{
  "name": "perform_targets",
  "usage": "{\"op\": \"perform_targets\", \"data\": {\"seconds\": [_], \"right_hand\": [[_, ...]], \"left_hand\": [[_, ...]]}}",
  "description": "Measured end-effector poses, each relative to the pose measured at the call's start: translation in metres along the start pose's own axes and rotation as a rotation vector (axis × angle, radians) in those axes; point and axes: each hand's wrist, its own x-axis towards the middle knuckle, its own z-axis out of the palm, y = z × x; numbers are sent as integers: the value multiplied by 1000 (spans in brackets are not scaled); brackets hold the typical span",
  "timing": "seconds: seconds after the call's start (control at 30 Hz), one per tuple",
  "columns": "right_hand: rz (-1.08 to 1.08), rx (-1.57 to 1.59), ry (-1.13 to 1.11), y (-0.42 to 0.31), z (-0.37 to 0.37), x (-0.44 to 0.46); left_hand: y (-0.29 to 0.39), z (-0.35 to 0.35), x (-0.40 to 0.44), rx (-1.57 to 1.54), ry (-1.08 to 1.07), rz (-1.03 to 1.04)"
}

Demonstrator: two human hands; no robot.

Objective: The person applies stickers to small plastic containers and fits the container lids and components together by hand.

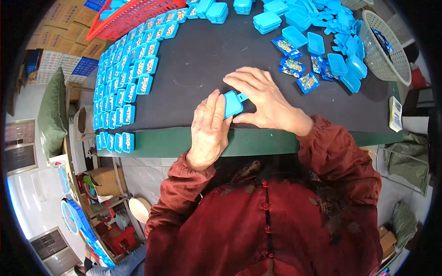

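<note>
**Blue box [233, 105] under my L hand [209, 122], R hand [264, 101] spread beside it**

Blue box is on the dark surface [195, 55], nr its front edge, plain side up, w/ a small tab [242, 97] jutting out twd my R hand. L hand's fingers are held tog. & pressed along the box's L side. R hand arches around the other side, thumb & fingers wide apart; can't tell if it touches the box.

Well to the L of the box: rows of filled blue trays [144, 84], each w/ small pale & brown bits. Beyond those, farther from me than the box, a red basket [138, 19]. R of the box & a bit farther off: blue-and-yellow sachets [307, 83], then empty blue trays [316, 43]. Farthest R of the box, a pale basket [375, 57] leans at an angle.
</note>
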Motion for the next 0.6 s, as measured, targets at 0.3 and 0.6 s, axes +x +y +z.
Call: {"op": "perform_targets", "data": {"seconds": [0.3,0.6], "right_hand": [[-89,-221,-60,-9,8,-2],[-68,112,-167,3,12,1]], "left_hand": [[-8,-24,22,-365,-141,-163],[-56,-35,57,-920,-597,-499]]}}
